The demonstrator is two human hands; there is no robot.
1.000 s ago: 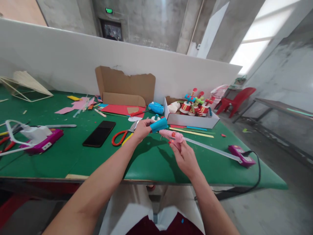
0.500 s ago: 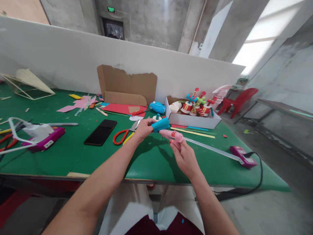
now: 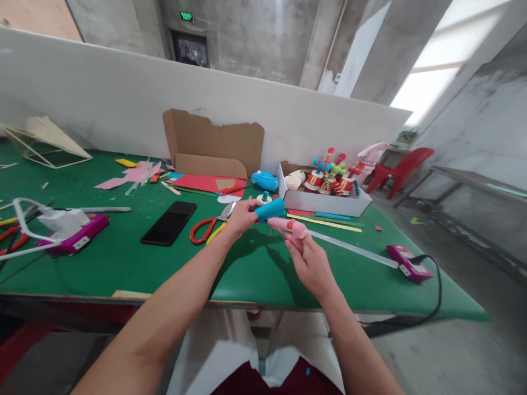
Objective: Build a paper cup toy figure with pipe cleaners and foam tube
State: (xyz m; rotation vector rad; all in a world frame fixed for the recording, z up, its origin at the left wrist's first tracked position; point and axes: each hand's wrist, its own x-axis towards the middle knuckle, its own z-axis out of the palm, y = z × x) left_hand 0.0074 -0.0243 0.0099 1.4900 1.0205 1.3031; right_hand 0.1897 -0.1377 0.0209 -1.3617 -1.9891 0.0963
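Above the green table, my left hand (image 3: 242, 218) grips a rolled piece of blue paper (image 3: 270, 209) by its left end. My right hand (image 3: 310, 263) is wrapped round a pink glue gun (image 3: 294, 229), its nozzle at the underside of the blue roll; whether they touch I cannot tell. A long clear glue stick (image 3: 349, 244) runs out of the back of the gun to the right. Just behind the blue roll stands a white cup with a green spring (image 3: 265, 196), partly hidden. Scissors with orange handles (image 3: 203, 229) lie left of my left hand, partly covered by it.
A white box (image 3: 329, 203) holds several paper-cup figures (image 3: 325, 178). A black phone (image 3: 169, 223) lies at left. Purple power strips (image 3: 409, 264) sit at both sides, cords trailing. Cardboard (image 3: 214, 142) leans against the white partition (image 3: 247, 96). Red paper (image 3: 197, 182) and a blue pouch (image 3: 264, 180) lie behind.
The clear glue stick's far end has drawn slightly left, away from over the right power strip. Both hands keep nearly the same place, with the blue roll and the glue gun still held.
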